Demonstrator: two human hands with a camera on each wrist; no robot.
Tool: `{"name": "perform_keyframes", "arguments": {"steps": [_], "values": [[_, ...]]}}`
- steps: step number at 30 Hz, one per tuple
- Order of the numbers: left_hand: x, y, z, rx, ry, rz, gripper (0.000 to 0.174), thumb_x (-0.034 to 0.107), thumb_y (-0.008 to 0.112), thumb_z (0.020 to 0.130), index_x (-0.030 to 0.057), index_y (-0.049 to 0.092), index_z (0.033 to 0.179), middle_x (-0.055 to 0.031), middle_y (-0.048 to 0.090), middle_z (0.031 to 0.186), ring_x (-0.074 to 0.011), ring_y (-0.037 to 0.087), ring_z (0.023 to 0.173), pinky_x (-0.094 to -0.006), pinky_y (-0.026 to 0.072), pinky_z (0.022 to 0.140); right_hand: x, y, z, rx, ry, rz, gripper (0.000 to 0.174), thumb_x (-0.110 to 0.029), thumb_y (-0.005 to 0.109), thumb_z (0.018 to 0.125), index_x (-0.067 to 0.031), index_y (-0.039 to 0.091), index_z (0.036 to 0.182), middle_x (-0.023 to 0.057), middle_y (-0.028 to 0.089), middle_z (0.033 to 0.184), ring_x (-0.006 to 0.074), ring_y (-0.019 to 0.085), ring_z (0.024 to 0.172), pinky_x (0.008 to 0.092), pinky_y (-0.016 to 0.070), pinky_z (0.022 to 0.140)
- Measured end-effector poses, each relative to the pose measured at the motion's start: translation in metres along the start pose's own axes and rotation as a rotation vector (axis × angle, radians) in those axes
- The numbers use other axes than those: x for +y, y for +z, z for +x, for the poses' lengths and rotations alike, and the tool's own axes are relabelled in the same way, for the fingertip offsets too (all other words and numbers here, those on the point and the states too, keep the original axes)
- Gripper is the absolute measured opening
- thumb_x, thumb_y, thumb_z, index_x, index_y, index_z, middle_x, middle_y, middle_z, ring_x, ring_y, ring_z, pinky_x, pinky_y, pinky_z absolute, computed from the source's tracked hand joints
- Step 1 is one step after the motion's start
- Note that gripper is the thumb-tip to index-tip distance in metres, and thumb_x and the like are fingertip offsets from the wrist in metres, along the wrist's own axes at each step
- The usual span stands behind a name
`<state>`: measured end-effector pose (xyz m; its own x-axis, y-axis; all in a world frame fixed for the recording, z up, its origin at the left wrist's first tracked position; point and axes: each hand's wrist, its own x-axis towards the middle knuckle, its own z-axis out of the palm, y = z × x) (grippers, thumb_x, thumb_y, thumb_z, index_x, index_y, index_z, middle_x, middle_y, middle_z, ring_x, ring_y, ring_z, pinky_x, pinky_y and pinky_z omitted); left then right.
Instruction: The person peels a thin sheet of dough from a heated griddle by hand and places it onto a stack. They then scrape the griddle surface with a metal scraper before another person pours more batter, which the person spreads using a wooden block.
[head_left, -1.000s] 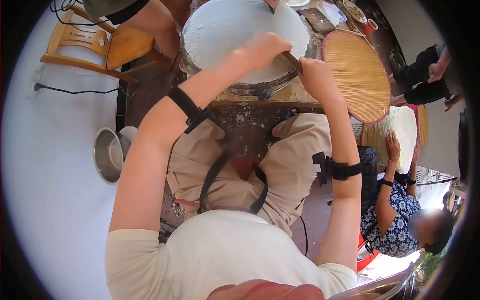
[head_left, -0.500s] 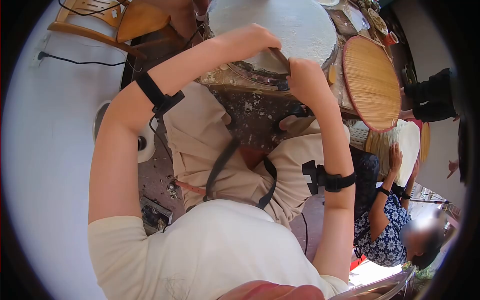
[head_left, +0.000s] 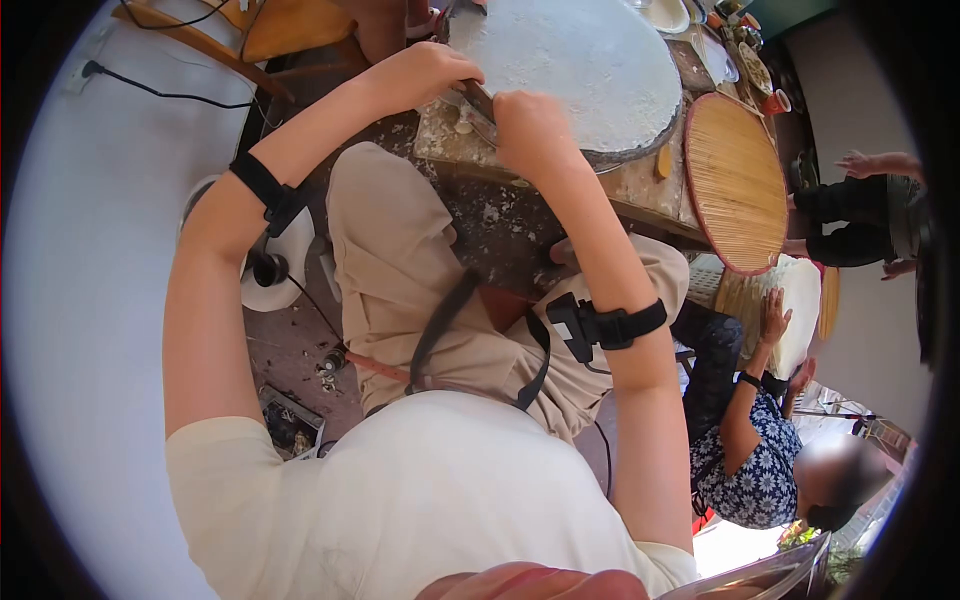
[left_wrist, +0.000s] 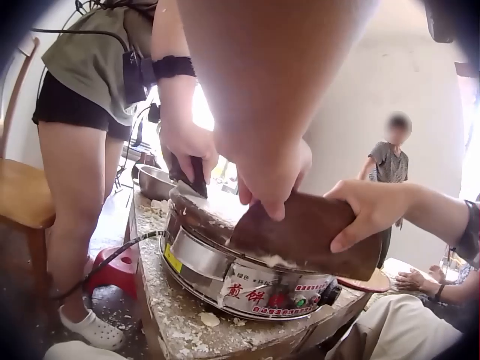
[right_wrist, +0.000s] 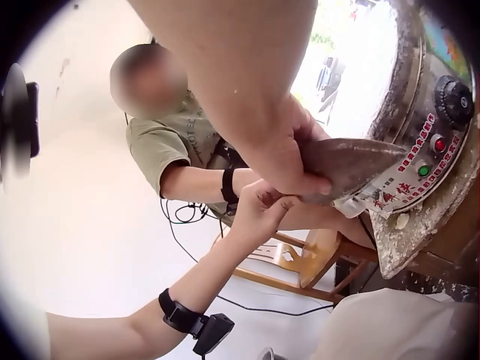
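Both hands pinch a brown curved board (left_wrist: 300, 232) from opposite ends, at the near-left rim of a round griddle (head_left: 580, 70). The griddle top is covered in a white layer. In the head view my left hand (head_left: 435, 75) grips the board's left end and my right hand (head_left: 530, 125) its right end. In the left wrist view the board stands tilted over the griddle's metal side (left_wrist: 202, 259), with pale paste along its lower edge. The right wrist view has my right hand (right_wrist: 285, 154) with fingers curled round the board and my left hand (right_wrist: 259, 210) close by.
Another person's hand (left_wrist: 187, 150) holds a dark scraper at the griddle. A woven round tray (head_left: 735, 185) lies to the right on the crusted worktable (head_left: 640, 190). Bowls and a red cup (head_left: 776, 102) stand beyond. Someone at right handles stacked white sheets (head_left: 795, 320).
Both hands, with the board, have moved left along the griddle's near rim. The head view has shifted, so the griddle sits further right in it.
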<state>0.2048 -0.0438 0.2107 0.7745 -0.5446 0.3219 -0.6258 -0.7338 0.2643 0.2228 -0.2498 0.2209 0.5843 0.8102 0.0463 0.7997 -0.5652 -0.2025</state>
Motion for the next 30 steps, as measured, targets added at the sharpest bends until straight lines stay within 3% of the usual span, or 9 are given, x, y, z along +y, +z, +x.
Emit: {"name": "perform_keyframes", "arguments": {"steps": [4,6,10,13,16,19,23,30], "values": [[0.033,-0.011,-0.019,-0.269,-0.032,0.108,0.021,0.007,0.063,0.076,0.0034,0.062,0.097,-0.0147,0.064,0.086,-0.0318,0.061,0.082,-0.0381,0.0490,0.072,-0.002,0.004,-0.023,-0.090,-0.071,0.071,0.014,-0.004,0.060,0.070,-0.0064,0.063,0.083,0.0133,0.065,0.079,0.0315,0.065,0.079,0.0394,0.0511,0.068],[0.050,-0.008,-0.009,-0.100,-0.005,0.063,0.018,0.008,0.063,0.077,0.0027,0.061,0.094,-0.0132,0.063,0.080,-0.0316,0.061,0.079,-0.0389,0.0484,0.069,0.016,-0.009,-0.040,0.035,-0.064,0.007,0.012,-0.004,0.060,0.070,-0.0066,0.061,0.082,0.0120,0.065,0.078,0.0310,0.064,0.078,0.0400,0.0508,0.068],[0.088,0.014,0.064,0.031,-0.054,0.134,0.009,0.008,0.060,0.078,0.0045,0.060,0.086,-0.0125,0.061,0.074,-0.0308,0.062,0.076,-0.0393,0.0490,0.065,0.095,-0.036,-0.064,0.283,-0.057,-0.160,0.007,-0.004,0.059,0.072,-0.0086,0.058,0.077,0.0072,0.061,0.076,0.0276,0.061,0.081,0.0388,0.0490,0.065],[0.082,0.053,0.145,0.087,-0.091,0.152,0.006,0.006,0.058,0.077,0.0052,0.062,0.081,-0.0138,0.063,0.073,-0.0313,0.065,0.074,-0.0393,0.0506,0.065,0.173,-0.047,-0.066,0.379,0.044,-0.128,0.008,-0.009,0.063,0.073,-0.0081,0.060,0.080,0.0107,0.062,0.076,0.0303,0.061,0.079,0.0421,0.0472,0.067],[0.086,0.072,0.201,0.061,-0.122,0.162,0.006,0.004,0.058,0.076,0.0040,0.062,0.079,-0.0155,0.064,0.077,-0.0329,0.065,0.079,-0.0405,0.0503,0.066,0.218,-0.057,-0.075,0.309,0.127,-0.197,0.007,-0.010,0.062,0.075,-0.0074,0.061,0.082,0.0130,0.062,0.077,0.0325,0.061,0.079,0.0440,0.0464,0.067],[0.086,0.088,0.220,0.077,-0.071,0.100,0.006,0.002,0.059,0.073,0.0026,0.061,0.079,-0.0168,0.063,0.076,-0.0348,0.063,0.079,-0.0409,0.0483,0.067,0.227,-0.056,-0.087,0.188,0.199,-0.209,0.007,-0.007,0.061,0.075,-0.0059,0.062,0.082,0.0145,0.062,0.076,0.0339,0.061,0.080,0.0453,0.0465,0.069],[0.084,0.096,0.213,0.045,-0.009,0.052,0.010,0.000,0.058,0.072,0.0021,0.061,0.082,-0.0170,0.062,0.077,-0.0344,0.062,0.079,-0.0404,0.0476,0.067,0.228,-0.048,-0.093,0.096,0.121,-0.206,0.007,-0.006,0.062,0.073,-0.0035,0.062,0.080,0.0164,0.062,0.077,0.0348,0.061,0.080,0.0452,0.0472,0.071],[0.097,0.082,0.194,0.012,0.010,-0.014,0.011,0.003,0.054,0.076,0.0035,0.061,0.085,-0.0175,0.061,0.078,-0.0338,0.061,0.081,-0.0403,0.0458,0.068,0.193,-0.068,-0.105,-0.099,0.167,-0.047,0.013,-0.006,0.064,0.069,0.0006,0.062,0.080,0.0198,0.062,0.077,0.0368,0.060,0.079,0.0443,0.0472,0.073]]}}
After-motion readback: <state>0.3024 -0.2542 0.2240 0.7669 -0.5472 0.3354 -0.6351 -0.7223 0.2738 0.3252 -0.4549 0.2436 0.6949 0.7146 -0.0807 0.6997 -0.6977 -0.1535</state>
